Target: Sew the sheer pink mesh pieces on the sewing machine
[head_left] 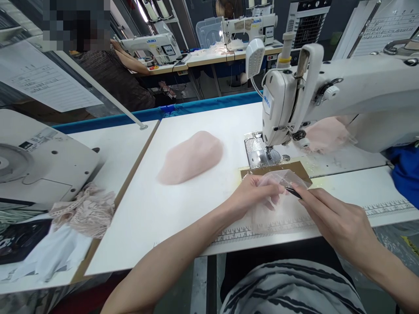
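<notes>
Between my hands is a piece of sheer pale pink fabric point(262, 213), hanging over the table's front edge strip with the printed ruler. My left hand point(252, 194) pinches it with thumb and fingers. My right hand point(337, 213) is closed around a slim dark pointed tool point(293, 192) that looks like tweezers, its tip at the fabric by my left fingertips. Just beyond my hands stand the sewing machine's needle and presser foot point(269, 153) over a metal plate point(255, 150). A brown strip point(297, 170) lies in front of that plate.
A pale pink fabric pile point(193, 158) lies left of the machine, and another pink piece point(327, 134) under its arm. Lace trim point(87, 211) and white cloth point(55, 253) sit at the left. Blue cloth point(406, 172) is at the right. A co-worker point(108, 78) sits beyond.
</notes>
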